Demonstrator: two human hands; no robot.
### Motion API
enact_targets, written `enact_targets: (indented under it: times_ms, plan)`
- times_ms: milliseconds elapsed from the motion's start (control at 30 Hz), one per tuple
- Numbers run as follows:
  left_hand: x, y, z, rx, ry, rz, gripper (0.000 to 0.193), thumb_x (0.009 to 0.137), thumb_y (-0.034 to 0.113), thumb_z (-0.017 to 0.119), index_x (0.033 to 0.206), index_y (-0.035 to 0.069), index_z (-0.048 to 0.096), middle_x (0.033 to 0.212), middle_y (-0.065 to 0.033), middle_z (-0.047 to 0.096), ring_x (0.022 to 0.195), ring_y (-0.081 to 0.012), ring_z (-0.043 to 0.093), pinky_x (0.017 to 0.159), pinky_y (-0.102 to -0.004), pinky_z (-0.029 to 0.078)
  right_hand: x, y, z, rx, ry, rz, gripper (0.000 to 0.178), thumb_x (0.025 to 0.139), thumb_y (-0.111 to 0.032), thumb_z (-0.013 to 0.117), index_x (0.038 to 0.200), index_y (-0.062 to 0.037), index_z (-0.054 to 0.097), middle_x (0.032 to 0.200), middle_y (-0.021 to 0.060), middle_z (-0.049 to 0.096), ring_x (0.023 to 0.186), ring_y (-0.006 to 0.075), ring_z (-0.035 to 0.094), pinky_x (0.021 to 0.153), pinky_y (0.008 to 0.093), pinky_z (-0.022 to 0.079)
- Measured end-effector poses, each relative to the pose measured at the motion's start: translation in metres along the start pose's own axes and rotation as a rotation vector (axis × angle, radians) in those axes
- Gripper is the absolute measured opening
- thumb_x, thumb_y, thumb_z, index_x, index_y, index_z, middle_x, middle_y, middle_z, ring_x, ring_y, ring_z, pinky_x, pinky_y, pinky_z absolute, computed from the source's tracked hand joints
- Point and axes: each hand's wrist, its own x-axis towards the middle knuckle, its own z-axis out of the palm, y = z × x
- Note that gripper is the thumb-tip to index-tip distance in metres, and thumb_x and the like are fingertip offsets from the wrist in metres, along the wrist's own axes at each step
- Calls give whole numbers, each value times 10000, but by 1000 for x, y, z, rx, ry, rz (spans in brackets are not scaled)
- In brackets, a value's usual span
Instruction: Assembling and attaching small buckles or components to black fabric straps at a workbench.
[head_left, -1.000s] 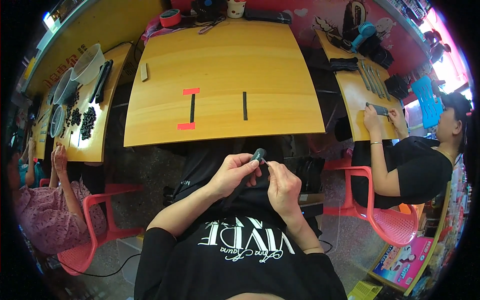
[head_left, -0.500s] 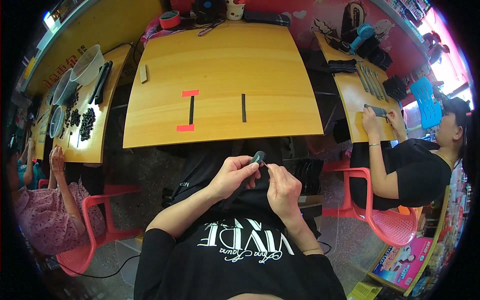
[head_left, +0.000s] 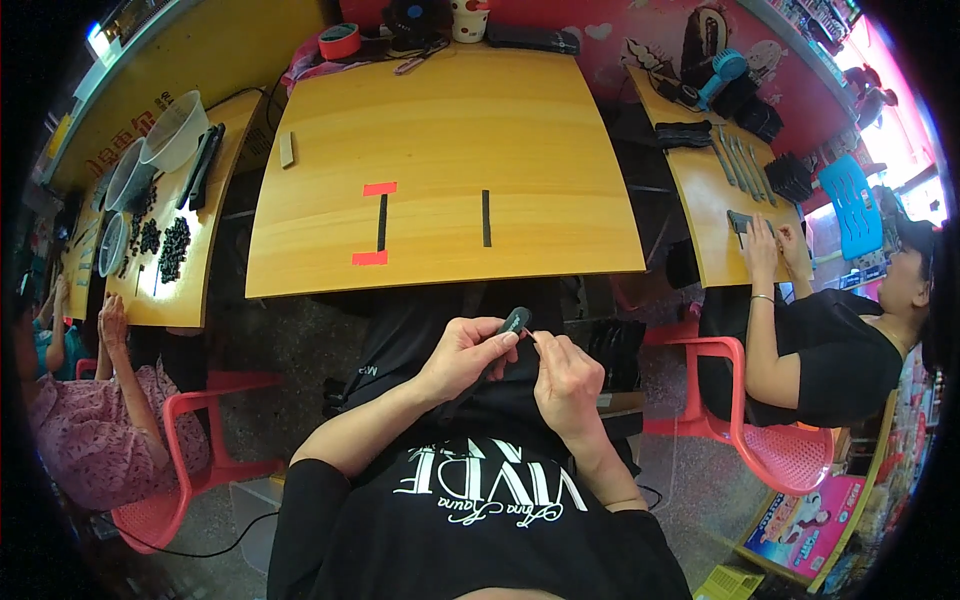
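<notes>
In front of my lap, my left hand is closed round a black strap-like piece, thumb on top. Its rounded end, with a small pale print, points up and away past the fingers. The rest of the piece is hidden by the hand or lost against dark clothing. Just to its right, my right hand makes a pinch, fingertips close to the rounded end. Something thin shows between those fingertips and the piece, too small to name.
Ahead stands a wooden table with a black strip between red tapes, a second dark strip and a small pale block. Co-workers sit either side on pink chairs. Clear tubs and small black parts are on the left table.
The rounded end of the black piece has tipped slightly and sits a little lower; both my hands keep nearly the same place. The right co-worker's hand has moved over a dark piece.
</notes>
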Motion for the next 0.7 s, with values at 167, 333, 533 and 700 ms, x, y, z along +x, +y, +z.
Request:
enact_targets:
  times_ms: [167, 333, 533, 700]
  plan:
    - [-1, -3, 3, 192, 30, 44, 174, 944, 165, 589, 911, 11, 663, 656, 25, 580, 562, -29, 488, 489, -200, 392, -1, 7, -1, -60, -50, -53, 236, 775, 28, 642, 1001, -16, 593, 726, 111, 571, 661, 273, 624, 550, 355, 478]
    - [-1, -6, 1, 340, 67, 113, 192, 923, 159, 616, 810, 5, 633, 590, 28, 538, 527, -28, 467, 462, -210, 364, 0, 7, 0, 144, -31, 70, 305, 778, 33, 650, 1066, -3, 556, 760, 131, 605, 664, 277, 635, 542, 353, 486]
    - [-2, 17, -9, 432, -47, 10, 189, 904, 133, 632, 778, -7, 629, 585, 1, 544, 522, -48, 473, 469, -232, 372, 8, 33, -6, 35, -111, -310, 304, 809, 48, 631, 1093, -19, 545, 708, 131, 606, 611, 278, 627, 507, 353, 473]
    - [-3, 21, -1, 548, -44, 229, 139, 882, 96, 645, 822, -29, 628, 609, -51, 573, 538, -103, 505, 503, -273, 411, 3, 20, 1, 572, -88, 76, 261, 872, 40, 579, 1118, -15, 513, 677, 97, 564, 584, 181, 567, 497, 286, 435]
